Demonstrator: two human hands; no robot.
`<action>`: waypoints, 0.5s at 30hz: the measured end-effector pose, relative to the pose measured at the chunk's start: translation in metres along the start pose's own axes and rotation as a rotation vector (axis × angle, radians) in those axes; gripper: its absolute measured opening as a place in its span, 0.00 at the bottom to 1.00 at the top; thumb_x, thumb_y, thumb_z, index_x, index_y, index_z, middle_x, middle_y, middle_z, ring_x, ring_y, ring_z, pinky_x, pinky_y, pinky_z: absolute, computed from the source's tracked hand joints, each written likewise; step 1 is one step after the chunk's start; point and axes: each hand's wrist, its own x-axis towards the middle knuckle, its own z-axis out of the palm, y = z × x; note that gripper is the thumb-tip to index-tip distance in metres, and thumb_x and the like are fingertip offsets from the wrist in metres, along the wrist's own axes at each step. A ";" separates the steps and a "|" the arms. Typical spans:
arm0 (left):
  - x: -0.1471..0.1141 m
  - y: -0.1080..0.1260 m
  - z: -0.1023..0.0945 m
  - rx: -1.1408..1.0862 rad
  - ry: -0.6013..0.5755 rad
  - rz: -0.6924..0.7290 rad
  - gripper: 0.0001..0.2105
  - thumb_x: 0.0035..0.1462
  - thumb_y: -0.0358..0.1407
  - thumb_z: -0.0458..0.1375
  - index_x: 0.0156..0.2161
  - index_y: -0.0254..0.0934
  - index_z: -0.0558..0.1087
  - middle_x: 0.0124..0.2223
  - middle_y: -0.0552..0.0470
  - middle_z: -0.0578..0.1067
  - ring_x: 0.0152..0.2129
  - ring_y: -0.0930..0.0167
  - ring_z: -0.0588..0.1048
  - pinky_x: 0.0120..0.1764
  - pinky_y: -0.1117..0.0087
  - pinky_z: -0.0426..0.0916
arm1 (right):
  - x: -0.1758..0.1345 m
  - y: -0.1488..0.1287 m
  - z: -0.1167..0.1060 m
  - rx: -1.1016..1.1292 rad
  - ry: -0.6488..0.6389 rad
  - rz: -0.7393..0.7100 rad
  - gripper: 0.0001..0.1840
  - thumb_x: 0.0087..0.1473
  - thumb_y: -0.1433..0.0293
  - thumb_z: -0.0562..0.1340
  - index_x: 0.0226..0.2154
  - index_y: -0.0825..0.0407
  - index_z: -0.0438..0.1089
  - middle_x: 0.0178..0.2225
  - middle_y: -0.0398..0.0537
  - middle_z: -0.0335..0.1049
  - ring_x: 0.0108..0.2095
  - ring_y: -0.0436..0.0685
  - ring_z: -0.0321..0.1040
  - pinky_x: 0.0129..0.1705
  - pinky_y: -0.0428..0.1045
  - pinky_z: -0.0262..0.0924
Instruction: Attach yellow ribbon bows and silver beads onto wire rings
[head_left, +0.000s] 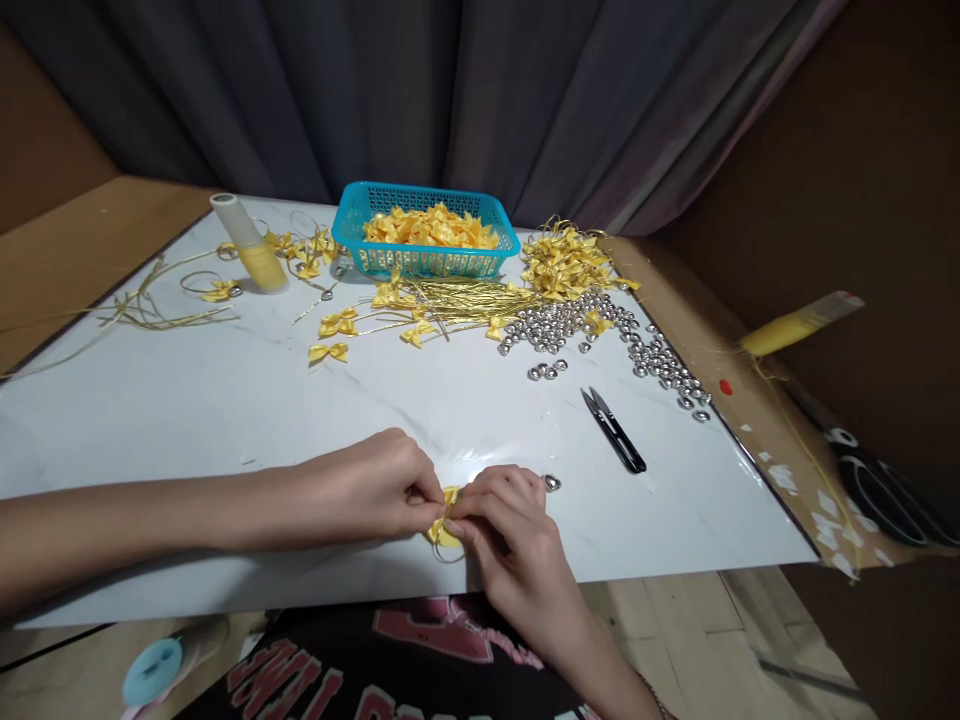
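Near the table's front edge, a yellow ribbon bow (448, 532) with a loop of thin gold cord (448, 557) is held between my two hands. My left hand (390, 487) is closed, thumb and forefinger pinching at the bow's left side. My right hand (510, 530) pinches from the other side, its fingertips meeting the left ones over the bow's middle. The fingers cover part of the bow and cord. One silvery bead (552, 483) lies just beyond my right hand's knuckles. Black thread snips (613, 430) rest farther right, apart from both hands.
A blue basket (431, 258) of yellow bows stands at the back. Around it lie gold cords (469, 302), a heap of corded bows (568, 262) and many silvery beads (547, 325). A yellow thread spool (259, 255) stands left; another (799, 325) is at right, near scissors (892, 490).
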 end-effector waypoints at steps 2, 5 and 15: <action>0.000 0.001 0.000 0.008 -0.005 0.005 0.12 0.48 0.28 0.49 0.17 0.32 0.69 0.17 0.59 0.57 0.17 0.78 0.51 0.21 0.73 0.45 | 0.000 0.000 0.000 -0.004 0.006 -0.014 0.09 0.56 0.78 0.56 0.30 0.49 0.66 0.30 0.43 0.70 0.35 0.55 0.63 0.42 0.54 0.52; -0.001 0.000 0.000 0.007 -0.013 0.029 0.12 0.47 0.27 0.49 0.17 0.32 0.69 0.17 0.60 0.56 0.16 0.79 0.51 0.21 0.73 0.45 | 0.000 -0.001 -0.001 -0.020 -0.006 -0.058 0.09 0.56 0.79 0.54 0.32 0.49 0.65 0.31 0.43 0.70 0.35 0.55 0.63 0.42 0.54 0.52; -0.002 -0.002 -0.001 0.001 0.001 0.050 0.12 0.49 0.27 0.50 0.17 0.32 0.67 0.18 0.60 0.56 0.17 0.79 0.51 0.20 0.74 0.45 | -0.003 0.003 -0.001 -0.106 -0.050 -0.211 0.17 0.53 0.84 0.50 0.37 0.48 0.65 0.33 0.45 0.71 0.38 0.57 0.63 0.42 0.56 0.51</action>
